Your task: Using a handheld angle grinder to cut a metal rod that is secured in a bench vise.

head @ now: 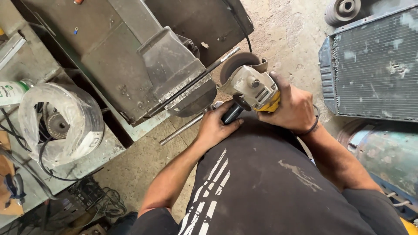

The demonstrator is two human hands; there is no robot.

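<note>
A grey and yellow angle grinder [254, 87] with a worn round disc [236, 63] is held in front of my body. My right hand [294, 106] is wrapped around its yellow body. My left hand [216, 126] grips the black side handle [233, 112]. The disc sits close to a thin dark metal rod [191, 85] that is clamped in a large grey bench vise [174, 69] and slants up to the right. A second, lighter rod [183, 129] juts out below the vise near my left hand.
The vise stands on a dirty metal workbench [96, 48]. A plastic-wrapped coil of cable [61, 124] lies at the left. A radiator core [376, 65] leans at the right, a pulley wheel [344, 9] above it. Concrete floor [139, 165] lies below.
</note>
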